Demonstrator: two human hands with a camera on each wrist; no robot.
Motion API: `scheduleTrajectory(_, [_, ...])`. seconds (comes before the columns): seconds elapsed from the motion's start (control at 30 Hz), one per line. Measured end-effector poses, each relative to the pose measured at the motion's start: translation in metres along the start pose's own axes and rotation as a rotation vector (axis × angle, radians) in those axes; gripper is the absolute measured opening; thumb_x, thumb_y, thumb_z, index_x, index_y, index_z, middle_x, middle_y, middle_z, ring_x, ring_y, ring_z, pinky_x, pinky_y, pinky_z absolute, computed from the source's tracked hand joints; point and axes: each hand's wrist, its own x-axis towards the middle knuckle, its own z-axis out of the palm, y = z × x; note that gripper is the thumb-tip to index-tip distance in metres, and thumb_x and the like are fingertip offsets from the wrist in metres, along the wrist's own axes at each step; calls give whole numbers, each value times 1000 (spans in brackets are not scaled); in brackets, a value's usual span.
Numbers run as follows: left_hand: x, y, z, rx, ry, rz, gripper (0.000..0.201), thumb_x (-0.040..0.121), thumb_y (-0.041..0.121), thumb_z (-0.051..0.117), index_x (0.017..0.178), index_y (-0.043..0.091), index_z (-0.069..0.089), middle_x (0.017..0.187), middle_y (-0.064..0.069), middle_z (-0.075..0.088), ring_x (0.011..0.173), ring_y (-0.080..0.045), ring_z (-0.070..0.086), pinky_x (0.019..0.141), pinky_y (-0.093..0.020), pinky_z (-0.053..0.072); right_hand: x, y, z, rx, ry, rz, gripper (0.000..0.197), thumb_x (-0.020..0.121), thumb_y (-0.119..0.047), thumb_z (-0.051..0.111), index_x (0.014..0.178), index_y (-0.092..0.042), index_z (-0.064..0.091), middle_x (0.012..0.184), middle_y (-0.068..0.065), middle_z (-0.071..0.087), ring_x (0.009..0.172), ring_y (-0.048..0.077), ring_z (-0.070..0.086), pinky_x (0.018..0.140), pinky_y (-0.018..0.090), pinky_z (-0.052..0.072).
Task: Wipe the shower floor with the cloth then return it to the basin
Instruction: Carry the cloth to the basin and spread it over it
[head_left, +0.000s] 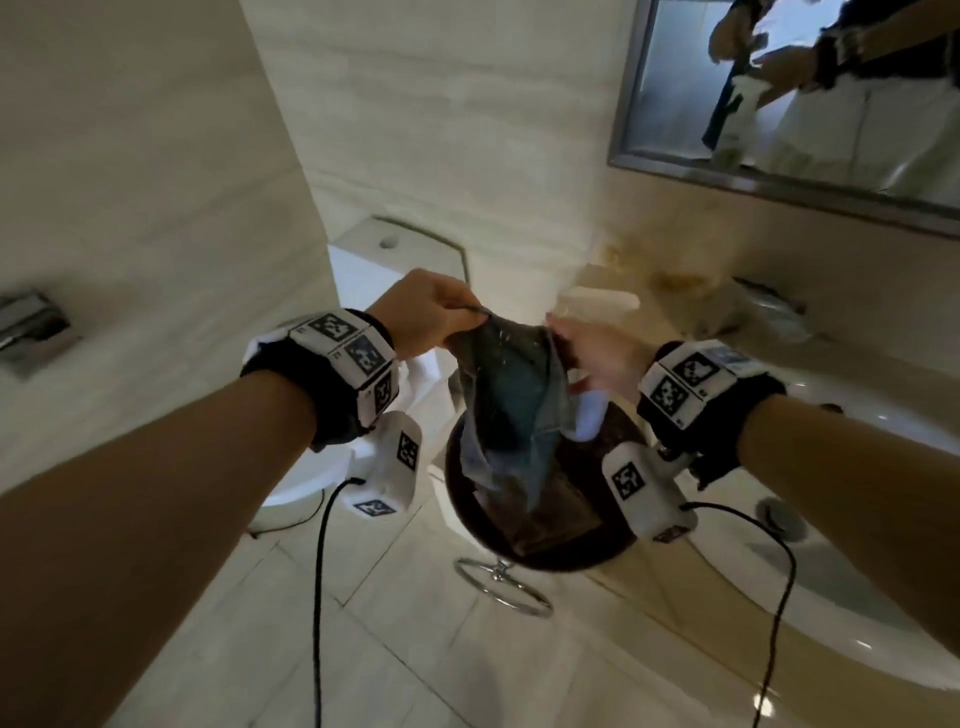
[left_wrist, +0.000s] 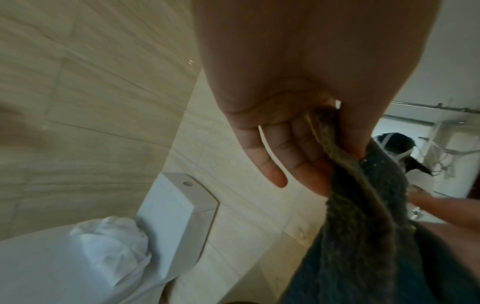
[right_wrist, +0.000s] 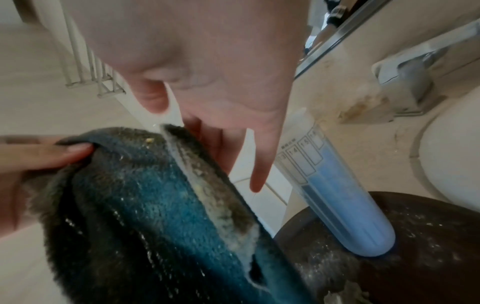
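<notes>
- The dark basin sits directly below the hanging cloth.
- The left hand pinches one top corner of the cloth.
- The right hand pinches the other corner, just beside the left.

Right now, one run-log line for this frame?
left hand: pinches dirty blue-grey cloth | right hand: pinches its other edge | cloth: hangs over dark round basin

Dim, warm indoor light, brightest approx 3 o'clock on the sink rim w/ small glare spots. Head view bows hard at edges, forearms shadowed. Wrist views soft; left hand close-up blurred.
</notes>
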Motion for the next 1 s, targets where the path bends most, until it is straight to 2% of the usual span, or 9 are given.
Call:
scheduleTrajectory(0.07, [5, -2, 1, 5, 3, -51, 9, 87, 4, 59, 91, 4, 68, 71, -1, 61, 57, -1, 58, 57, -6, 48, 0, 2, -4, -191, -138, -36, 47, 96, -47, 41, 124, -10, 48, 118, -4, 50, 118, 19, 47, 93, 30, 49])
scheduleTrajectory(0.1, [7, -2, 1, 5, 5, -67, 10, 87, 4, 59, 91, 4, 68, 71, -2, 61, 59, -3, 58, 59, -9, 49, -1, 3, -6, -381, -183, -87, 42, 94, -47, 45, 119, -13, 50, 119, -3, 54, 118, 20, 50, 88, 29, 51])
scheduleTrajectory(0.23, [13, -2, -1, 52, -11, -87, 13, 87, 4, 58, 94, 0, 69, 75, -8, 62, 69, -14, 57, 78, -26, 51, 9, 19, -12, -895, -101, -203, 34, 93, -19, 55, 126, -11, 48, 122, 7, 55, 114, 26, 53, 88, 29, 42])
scheduleTrajectory(0.33, [13, -3, 0, 80, -27, -86, 11, 88, 7, 59, 92, 3, 69, 86, -14, 64, 81, -21, 59, 87, -34, 49, 9, 26, -23, -829, 49, -290, 31, 92, -4, 51, 123, -8, 53, 122, 9, 56, 114, 25, 52, 82, 22, 37])
scheduleTrajectory(0.53, [4, -18, -4, 62, -23, -110, 10, 87, 10, 62, 90, 5, 69, 90, -17, 66, 88, -27, 61, 95, -42, 49, -4, 28, -46, -943, 118, -340, 19, 92, -14, 56, 107, -4, 62, 113, 11, 59, 110, 27, 53, 82, 23, 32])
scheduleTrajectory(0.7, [-11, -27, -9, 69, -2, -112, 9, 86, 15, 65, 90, 10, 70, 91, -13, 67, 86, -22, 61, 80, -23, 49, -22, 16, -54, -875, 276, -381, 20, 94, -13, 53, 110, -9, 64, 115, 10, 61, 110, 27, 53, 87, 24, 33])
scheduleTrajectory(0.83, [-23, -33, -5, 11, -10, -121, 13, 84, 15, 67, 94, 8, 71, 89, -13, 67, 87, -26, 63, 89, -30, 50, -44, 16, -54, -901, 339, -398, 23, 97, -10, 46, 112, -3, 62, 117, 13, 59, 113, 29, 51, 93, 26, 35])
scheduleTrajectory(0.93, [-33, -40, 4, 43, -108, -149, 18, 85, 17, 66, 99, 8, 71, 90, -10, 68, 83, -22, 64, 88, -29, 49, -56, 31, -54, -973, 293, -330, 24, 96, -10, 47, 113, -3, 62, 120, 13, 58, 116, 30, 49, 98, 31, 35])
scheduleTrajectory(1.0, [-39, -47, 12, 117, -224, -143, 11, 85, 19, 66, 90, 12, 71, 93, -12, 69, 84, -24, 65, 89, -32, 50, -60, 46, -53, -1031, 135, -302, 23, 95, -8, 48, 111, 0, 63, 114, 15, 60, 110, 28, 51, 91, 27, 34])
